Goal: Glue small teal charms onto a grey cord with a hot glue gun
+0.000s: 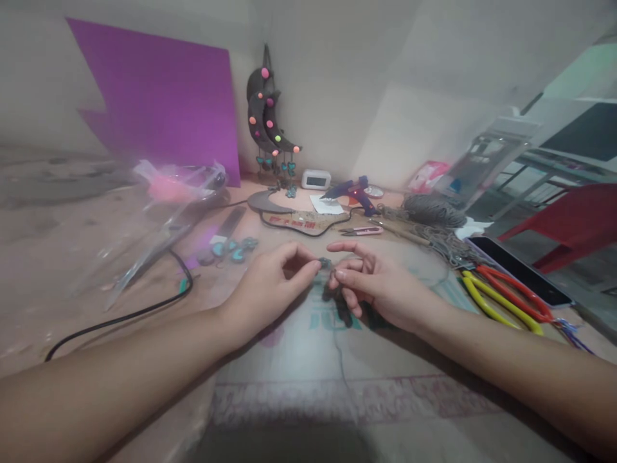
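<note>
Over the middle of the table, my left hand [272, 280] pinches a small teal piece [326, 262] between thumb and index finger. Close beside it, my right hand [380, 276] is closed at the thumb and fingers on a thin thread, with its index finger stretched out. A length of thread [340, 357] trails down over the tabletop below the hands. The exact shape of the teal piece is too small and blurred to tell. Left of my left hand lie several teal and grey charms [236, 251]. Behind the hands is a grey crescent [270, 202].
Pink thread snips [369, 231], a blue glue gun [351, 191] and a small clock [317, 179] lie behind. To the right are grey yarn [434, 211], yellow-handled pliers [482, 305] and a phone [520, 270]. A plastic bag [176, 186] and black cable [130, 312] lie left.
</note>
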Motion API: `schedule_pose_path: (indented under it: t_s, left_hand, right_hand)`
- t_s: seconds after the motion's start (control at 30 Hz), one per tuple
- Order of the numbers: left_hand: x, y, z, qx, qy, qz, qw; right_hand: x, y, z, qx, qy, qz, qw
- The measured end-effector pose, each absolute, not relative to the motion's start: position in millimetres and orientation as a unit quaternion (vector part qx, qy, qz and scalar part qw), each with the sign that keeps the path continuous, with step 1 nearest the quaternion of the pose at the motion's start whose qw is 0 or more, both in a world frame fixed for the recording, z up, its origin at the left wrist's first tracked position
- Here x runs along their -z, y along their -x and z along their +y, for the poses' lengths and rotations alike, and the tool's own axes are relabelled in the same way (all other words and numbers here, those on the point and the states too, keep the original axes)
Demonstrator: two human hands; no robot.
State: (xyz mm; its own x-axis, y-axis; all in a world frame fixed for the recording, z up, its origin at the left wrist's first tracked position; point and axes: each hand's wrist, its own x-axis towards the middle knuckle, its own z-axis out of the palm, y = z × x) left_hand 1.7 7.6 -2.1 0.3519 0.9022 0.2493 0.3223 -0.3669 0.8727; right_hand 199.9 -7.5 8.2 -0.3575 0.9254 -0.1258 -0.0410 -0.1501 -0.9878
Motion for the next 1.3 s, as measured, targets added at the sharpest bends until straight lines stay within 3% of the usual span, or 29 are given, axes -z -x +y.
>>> schedule_pose_path:
  t_s: [0.43, 1.3]
  left_hand:
    - [2.2, -0.3, 6.3, -0.39, -0.735, 0.423, 0.359]
    - [1.3, -2.0, 3.7, -0.387, -0.762, 0.389, 0.344]
  right_hand:
    - [-7.4, -198.3, -6.5, -0.517, 0.508, -0.572, 0.384]
    - [-5.1, -192.0, -13.4, -0.642, 0.419, -0.505, 0.396]
